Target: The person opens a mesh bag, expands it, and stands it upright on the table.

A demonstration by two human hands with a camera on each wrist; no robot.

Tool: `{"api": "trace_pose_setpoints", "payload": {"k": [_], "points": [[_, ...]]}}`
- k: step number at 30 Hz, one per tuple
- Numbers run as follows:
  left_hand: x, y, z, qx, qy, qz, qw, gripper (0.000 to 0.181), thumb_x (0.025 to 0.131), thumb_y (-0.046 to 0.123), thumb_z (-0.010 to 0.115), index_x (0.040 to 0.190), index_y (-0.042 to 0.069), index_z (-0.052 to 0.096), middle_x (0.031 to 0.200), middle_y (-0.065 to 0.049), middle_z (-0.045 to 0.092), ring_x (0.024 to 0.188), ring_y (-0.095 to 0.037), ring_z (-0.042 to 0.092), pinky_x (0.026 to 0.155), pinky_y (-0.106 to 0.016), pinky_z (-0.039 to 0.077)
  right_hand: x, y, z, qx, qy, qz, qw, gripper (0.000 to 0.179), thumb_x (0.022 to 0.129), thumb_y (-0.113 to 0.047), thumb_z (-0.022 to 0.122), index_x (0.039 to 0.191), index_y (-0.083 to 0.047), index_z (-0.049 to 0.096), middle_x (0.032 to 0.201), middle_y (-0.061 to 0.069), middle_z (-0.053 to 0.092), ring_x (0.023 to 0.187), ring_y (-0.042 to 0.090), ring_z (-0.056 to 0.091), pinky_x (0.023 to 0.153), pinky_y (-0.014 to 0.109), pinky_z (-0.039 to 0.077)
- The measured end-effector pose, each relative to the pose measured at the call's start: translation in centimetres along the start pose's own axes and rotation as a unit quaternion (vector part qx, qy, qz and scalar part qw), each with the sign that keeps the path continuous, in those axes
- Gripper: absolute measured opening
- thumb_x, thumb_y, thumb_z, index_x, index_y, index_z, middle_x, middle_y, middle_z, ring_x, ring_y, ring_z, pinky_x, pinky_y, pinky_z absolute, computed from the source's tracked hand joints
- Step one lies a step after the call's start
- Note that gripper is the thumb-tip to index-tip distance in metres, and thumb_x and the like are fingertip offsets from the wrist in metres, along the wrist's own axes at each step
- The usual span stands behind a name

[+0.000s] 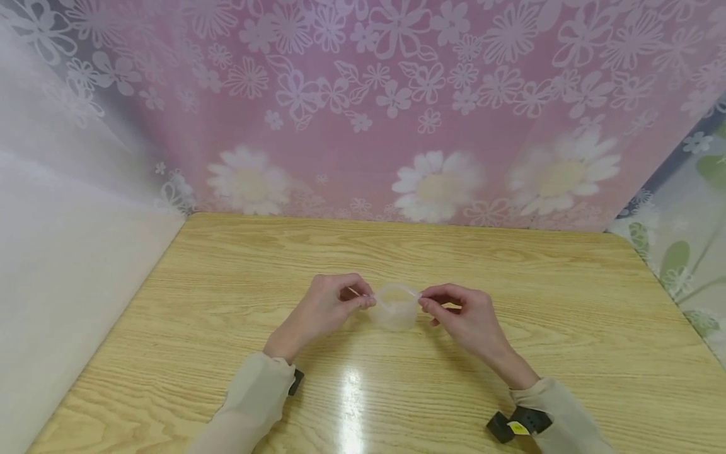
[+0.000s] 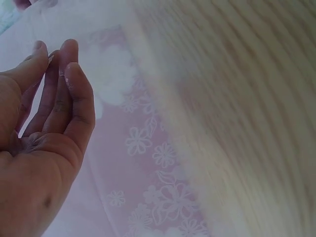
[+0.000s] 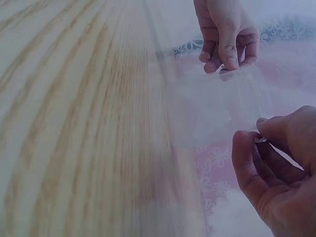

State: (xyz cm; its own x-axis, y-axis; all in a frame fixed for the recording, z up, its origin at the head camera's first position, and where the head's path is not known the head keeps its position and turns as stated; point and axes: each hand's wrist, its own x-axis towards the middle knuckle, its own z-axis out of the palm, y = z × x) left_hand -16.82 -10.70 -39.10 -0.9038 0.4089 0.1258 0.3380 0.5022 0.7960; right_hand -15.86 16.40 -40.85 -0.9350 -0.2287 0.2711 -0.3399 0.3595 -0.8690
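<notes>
A small translucent plastic container (image 1: 395, 318) stands on or just above the table between the two hands, its round mouth facing up. The left hand (image 1: 331, 306) pinches the left side of its rim between thumb and fingers. On the opposite side, the right hand (image 1: 467, 315) pinches the rim the same way. From the right wrist, the clear wall of the container (image 3: 212, 108) shows between the left hand (image 3: 229, 34) and the right hand (image 3: 281, 173). In the left wrist view, the left hand (image 2: 54, 113) has thumb and fingertips together; the container is hard to make out there.
A wood-grain table (image 1: 255, 252) lies under the hands, with a bright glare spot near its front. Behind it hangs a pink flowered curtain (image 1: 351, 126), with pale cloth (image 1: 74, 252) at the left and flowered cloth at the right. Both wrists carry small black devices.
</notes>
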Motion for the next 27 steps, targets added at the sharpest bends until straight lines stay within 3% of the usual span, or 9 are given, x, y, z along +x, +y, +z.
{"api": "trace_pose_setpoints", "payload": {"k": [5,11,18,22,27], "points": [[0.3,0.0,0.1,-0.002,-0.002,-0.014,0.9999,0.005,0.096,0.021,0.073,0.099,0.018,0.074,0.095,0.004,0.078,0.086,-0.019,0.076,0.074,-0.025,0.059,0.2,-0.3,0.2,-0.01,0.009,0.008,0.9999,0.011,0.092,-0.002,0.074,0.103,-0.002,0.076,0.094,0.016,0.077,0.071,0.019,0.073,0.063,0.03,0.063],[0.3,-0.5,-0.2,-0.015,-0.02,-0.04,0.9989,0.01,0.094,0.021,0.075,0.103,0.02,0.073,0.099,0.005,0.077,0.09,-0.018,0.076,0.075,-0.026,0.059,0.2,-0.3,0.1,-0.02,0.017,0.026,0.9993,0.015,0.092,-0.006,0.076,0.106,-0.001,0.076,0.096,0.016,0.077,0.071,0.008,0.069,0.06,0.029,0.061],[0.2,-1.0,-0.5,-0.015,-0.04,-0.024,0.9988,0.022,0.092,0.02,0.078,0.113,0.016,0.072,0.109,-0.002,0.076,0.092,-0.015,0.075,0.075,-0.024,0.06,0.1,-0.1,-0.3,-0.054,0.017,0.011,0.9983,0.023,0.089,-0.009,0.08,0.111,-0.005,0.076,0.096,0.012,0.078,0.083,-0.004,0.066,0.06,0.02,0.057],[0.1,-1.2,-0.7,-0.015,-0.048,-0.022,0.9985,0.028,0.092,0.024,0.078,0.119,0.016,0.071,0.116,-0.003,0.074,0.099,-0.019,0.074,0.083,-0.028,0.061,0.0,0.1,-0.5,-0.072,0.01,0.0,0.9973,0.027,0.089,-0.01,0.08,0.115,-0.006,0.075,0.102,0.011,0.078,0.09,0.006,0.07,0.066,0.022,0.059],[-0.6,-2.0,-1.1,0.005,-0.04,-0.044,0.9982,0.045,0.094,0.035,0.076,0.135,0.02,0.065,0.135,0.003,0.067,0.122,-0.02,0.065,0.101,-0.04,0.056,-0.3,0.5,-1.2,-0.096,-0.003,-0.004,0.9954,0.03,0.091,-0.014,0.078,0.12,-0.007,0.073,0.114,0.01,0.076,0.098,0.022,0.073,0.075,0.026,0.061]]}}
